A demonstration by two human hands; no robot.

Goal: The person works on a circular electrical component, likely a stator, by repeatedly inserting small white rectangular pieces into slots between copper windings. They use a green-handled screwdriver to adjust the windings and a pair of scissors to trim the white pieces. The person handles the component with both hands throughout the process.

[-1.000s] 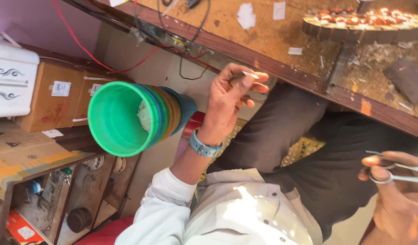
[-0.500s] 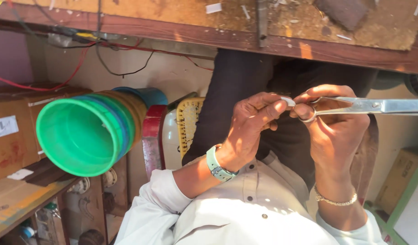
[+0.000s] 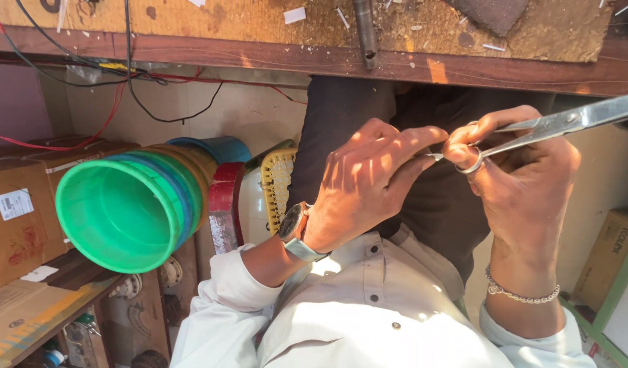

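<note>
My right hand [image 3: 525, 187], with a bead bracelet on the wrist, grips metal scissors [image 3: 566, 123]. A finger is through the ring handle and the blades point off to the right edge. My left hand [image 3: 368, 187] wears a wristwatch. Its fingertips are pinched on a small pale sliver [image 3: 431, 155] right against my right thumb. I cannot tell what the sliver is. Both hands are raised over my lap, just below the worn wooden workbench edge [image 3: 259, 58].
A stack of nested plastic buckets [image 3: 123, 211], green one outermost, lies on its side at the left. Beside it are a red-rimmed object [image 3: 225, 197] and a yellow perforated piece [image 3: 278, 180]. Cardboard boxes [image 3: 21, 211] sit far left, another box [image 3: 610, 252] at the right. Wires [image 3: 143, 95] hang under the bench.
My hands came together from apart. The right hand brought the scissors up to the left hand's fingertips, and the view swung right and closer.
</note>
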